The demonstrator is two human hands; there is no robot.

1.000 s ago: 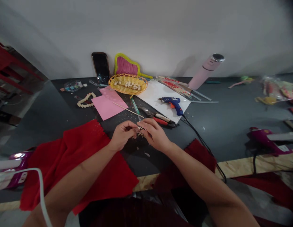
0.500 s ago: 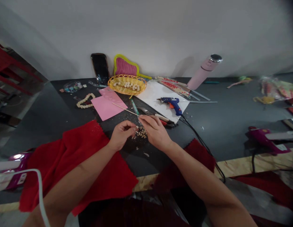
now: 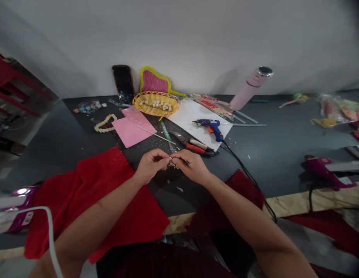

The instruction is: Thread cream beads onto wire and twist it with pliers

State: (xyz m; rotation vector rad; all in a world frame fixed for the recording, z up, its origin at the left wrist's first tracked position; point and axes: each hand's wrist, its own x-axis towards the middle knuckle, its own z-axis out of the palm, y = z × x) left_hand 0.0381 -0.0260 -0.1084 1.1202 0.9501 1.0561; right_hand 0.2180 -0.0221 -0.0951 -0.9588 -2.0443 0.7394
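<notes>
My left hand [image 3: 151, 166] and my right hand [image 3: 192, 166] meet fingertip to fingertip over the grey table. Pinched between them is a small pale piece [image 3: 170, 158], partly covered by the fingers. Just beneath lies a pile of similar small pale pieces [image 3: 176, 166], mostly hidden by my hands. A thin pale stick [image 3: 158, 135] rests beyond the hands, one end on pink paper [image 3: 132, 129]. Pliers with red handles [image 3: 195, 147] lie just past my right hand.
Farther back are a yellow basket [image 3: 156, 112] with white bits, a blue glue gun [image 3: 210, 126] on white paper [image 3: 185, 116], a phone [image 3: 123, 83] and a pink bottle [image 3: 249, 89]. A pale heart-shaped piece [image 3: 102, 126] lies left. Red cloth [image 3: 110, 200] covers the front left.
My right hand has drawn back from the stick, leaving it on the table, and its fingertips have come to my left hand's at the small piece. The pliers show more fully.
</notes>
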